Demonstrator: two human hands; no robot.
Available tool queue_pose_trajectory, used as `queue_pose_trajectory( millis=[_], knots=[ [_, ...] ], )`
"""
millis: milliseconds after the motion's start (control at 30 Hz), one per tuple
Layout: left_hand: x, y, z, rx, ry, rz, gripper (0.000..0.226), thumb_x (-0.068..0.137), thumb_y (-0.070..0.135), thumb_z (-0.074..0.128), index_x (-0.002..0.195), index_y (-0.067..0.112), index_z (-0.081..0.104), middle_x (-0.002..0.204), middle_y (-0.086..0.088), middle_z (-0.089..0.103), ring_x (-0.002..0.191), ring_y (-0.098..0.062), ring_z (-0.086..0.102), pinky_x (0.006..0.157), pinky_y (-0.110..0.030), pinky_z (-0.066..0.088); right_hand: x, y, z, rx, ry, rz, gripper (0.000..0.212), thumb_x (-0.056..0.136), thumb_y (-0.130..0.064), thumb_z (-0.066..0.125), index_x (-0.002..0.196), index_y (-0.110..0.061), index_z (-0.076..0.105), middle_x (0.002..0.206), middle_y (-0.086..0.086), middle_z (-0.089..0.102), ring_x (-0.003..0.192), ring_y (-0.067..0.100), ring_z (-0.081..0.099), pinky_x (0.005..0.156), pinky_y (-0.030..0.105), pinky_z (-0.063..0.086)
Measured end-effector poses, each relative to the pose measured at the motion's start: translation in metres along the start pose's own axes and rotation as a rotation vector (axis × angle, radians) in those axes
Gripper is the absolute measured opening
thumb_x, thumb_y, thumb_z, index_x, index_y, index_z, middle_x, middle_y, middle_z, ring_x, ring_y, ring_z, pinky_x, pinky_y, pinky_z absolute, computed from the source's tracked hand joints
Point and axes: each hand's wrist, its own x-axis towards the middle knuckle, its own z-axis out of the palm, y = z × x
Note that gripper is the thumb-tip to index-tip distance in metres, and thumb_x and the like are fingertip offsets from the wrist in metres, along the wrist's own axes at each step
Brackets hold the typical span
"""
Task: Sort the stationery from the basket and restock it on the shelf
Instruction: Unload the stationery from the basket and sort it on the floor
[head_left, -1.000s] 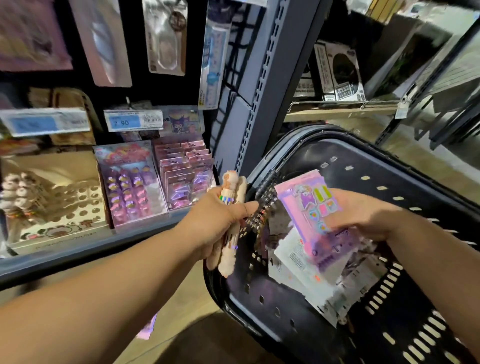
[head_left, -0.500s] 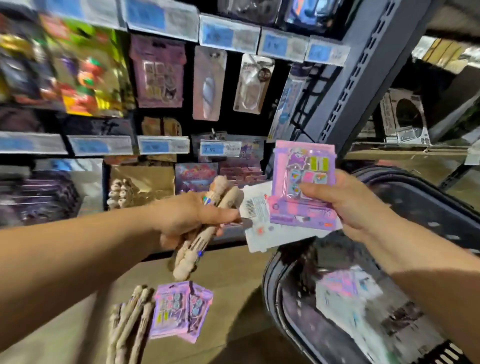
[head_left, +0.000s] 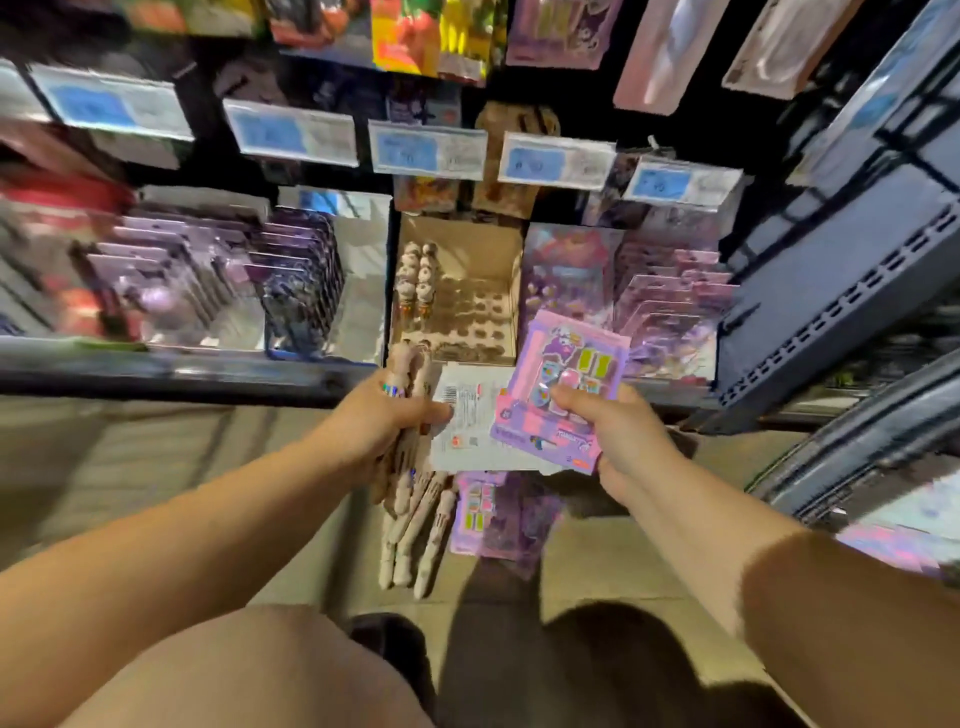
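Blue price labels (head_left: 427, 151) run above a tan floor (head_left: 130, 467).

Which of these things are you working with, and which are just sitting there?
Job: left hand gripping beige pens; right hand gripping purple packs; pen box; floor pens; floor packs; basket.
Just there: price tags; hanging packs.
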Motion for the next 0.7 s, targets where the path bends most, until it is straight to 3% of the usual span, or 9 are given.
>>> queue_pose_trajectory(
  millis=[67, 167, 233, 300, 367, 467, 533, 600, 700],
  knots=[
    [0.0, -0.012, -0.01, 0.09, 0.057, 0.05, 0.033, 0.073, -0.007, 0.074, 0.095, 0.016, 0.064, 0.077, 0.001, 0.073, 0.072, -0.015, 0.067, 0.075, -0.03, 0.055, 0.008, 0.021, 0.003, 0.007, 0.054, 0.043, 0.027, 0.081, -0.004, 0.071, 0.108, -0.008, 0.067, 0.097, 0.01, 0.073, 0.085, 0.027, 0.07, 0.071, 0.036, 0.058],
    [-0.001, -0.023, -0.019, 0.23, 0.226, 0.081, 0.029, 0.08, -0.001, 0.074, 0.089, 0.021, 0.059, 0.079, 0.001, 0.069, 0.064, -0.013, 0.064, 0.052, -0.017, 0.052, 0.017, 0.041, -0.005, 0.037, 0.182, 0.172, 0.025, 0.084, -0.003, 0.068, 0.109, 0.0, 0.067, 0.099, 0.02, 0.071, 0.087, 0.035, 0.07, 0.078, 0.045, 0.056],
    [0.0, -0.029, -0.022, 0.312, 0.291, 0.127, 0.033, 0.079, 0.001, 0.076, 0.089, 0.025, 0.055, 0.078, 0.004, 0.064, 0.06, -0.008, 0.057, 0.043, -0.013, 0.042, 0.021, 0.048, -0.01, 0.017, 0.2, 0.23, 0.027, 0.086, -0.007, 0.066, 0.112, 0.001, 0.065, 0.096, 0.019, 0.07, 0.076, 0.03, 0.069, 0.073, 0.04, 0.055],
    [0.003, -0.036, -0.025, 0.434, 0.325, 0.203, 0.035, 0.076, 0.002, 0.077, 0.091, 0.025, 0.056, 0.078, 0.009, 0.062, 0.066, -0.008, 0.057, 0.055, -0.019, 0.044, 0.023, 0.05, -0.01, -0.067, 0.23, 0.224, 0.03, 0.087, -0.007, 0.066, 0.115, 0.001, 0.062, 0.09, 0.016, 0.069, 0.069, 0.026, 0.067, 0.063, 0.032, 0.053],
    [0.005, -0.041, -0.026, 0.561, 0.346, 0.3, 0.039, 0.073, 0.002, 0.079, 0.094, 0.024, 0.055, 0.079, 0.008, 0.063, 0.074, -0.013, 0.058, 0.069, -0.022, 0.043, 0.022, 0.052, -0.004, -0.163, 0.254, 0.231, 0.052, 0.082, -0.003, 0.07, 0.129, -0.003, 0.047, 0.096, 0.015, 0.065, 0.07, 0.026, 0.066, 0.056, 0.03, 0.052],
    [0.005, -0.046, -0.024, 0.782, 0.334, 0.473, 0.038, 0.069, 0.012, 0.085, 0.084, 0.03, 0.054, 0.073, 0.009, 0.061, 0.068, -0.01, 0.056, 0.062, -0.021, 0.038, 0.016, 0.054, 0.008, -0.301, 0.184, 0.204, 0.081, 0.083, -0.005, 0.071, 0.145, -0.029, 0.024, 0.119, 0.007, 0.053, 0.09, 0.03, 0.061, 0.079, 0.041, 0.055],
    [0.004, -0.048, -0.022, 0.832, 0.288, 0.584, 0.042, 0.069, 0.024, 0.083, 0.075, 0.038, 0.043, 0.062, 0.015, 0.054, 0.062, -0.003, 0.049, 0.051, -0.014, 0.032, 0.012, 0.053, 0.014, -0.343, 0.097, 0.162, 0.053, 0.088, -0.011, 0.068, 0.129, -0.032, 0.042, 0.114, 0.006, 0.058, 0.089, 0.024, 0.061, 0.079, 0.036, 0.054],
    [0.004, -0.049, -0.021, 0.852, 0.266, 0.672, 0.039, 0.067, 0.032, 0.075, 0.082, 0.043, 0.04, 0.058, 0.022, 0.047, 0.068, -0.002, 0.047, 0.052, -0.008, 0.029, 0.009, 0.051, 0.018, -0.367, 0.057, 0.128, 0.02, 0.093, -0.015, 0.063, 0.108, -0.026, 0.055, 0.1, 0.002, 0.059, 0.076, 0.015, 0.056, 0.064, 0.026, 0.046],
    [0.006, -0.052, -0.02, 0.898, 0.237, 0.825, 0.033, 0.066, 0.037, 0.069, 0.087, 0.036, 0.043, 0.058, 0.022, 0.045, 0.071, -0.01, 0.049, 0.052, -0.007, 0.026, 0.01, 0.054, 0.02, -0.367, 0.076, 0.067, 0.004, 0.095, -0.024, 0.059, 0.091, -0.023, 0.06, 0.096, 0.0, 0.06, 0.081, 0.016, 0.054, 0.066, 0.026, 0.042]
  ],
)
